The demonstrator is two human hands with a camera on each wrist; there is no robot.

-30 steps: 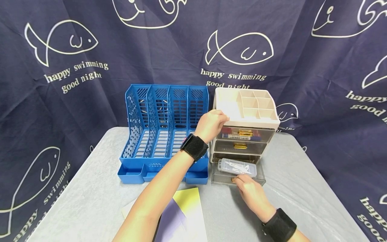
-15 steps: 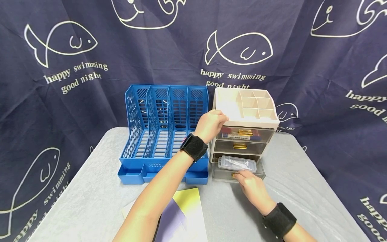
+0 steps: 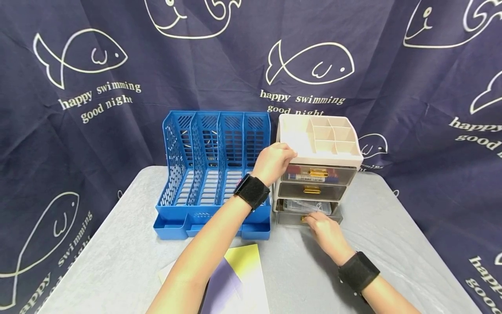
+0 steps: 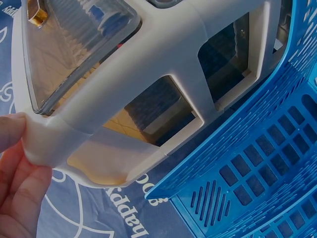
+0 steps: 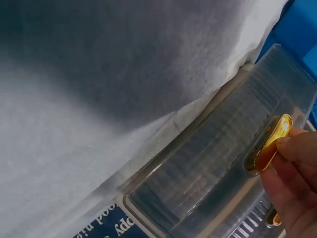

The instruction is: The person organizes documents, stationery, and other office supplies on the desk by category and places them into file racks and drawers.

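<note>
A white drawer organizer (image 3: 290, 160) with smoky clear drawers stands at the table's right rear. Its bottom drawer (image 3: 290, 219) juts out part way, and a clear plastic case (image 3: 324, 206) with white items inside lies in it. My right hand (image 3: 327, 233) pinches the gold handle (image 5: 274, 142) of that drawer between thumb and fingers. At the organizer's upper front left corner, my left hand (image 3: 273, 162) grips the white edge, thumb on one side and fingers on the other in the left wrist view (image 4: 22, 178).
Left of the organizer stands a blue file rack (image 3: 211, 211) with several slots and front bins. Papers (image 3: 251, 279) in yellow, purple and white lie at the table's front, partly under the left arm. A navy fish-print curtain (image 3: 219, 69) hangs behind.
The bottom drawer has slid inward, away from me, with the right hand on its handle. The clear case went in with it, now partly under the drawer above. The left hand stays put.
</note>
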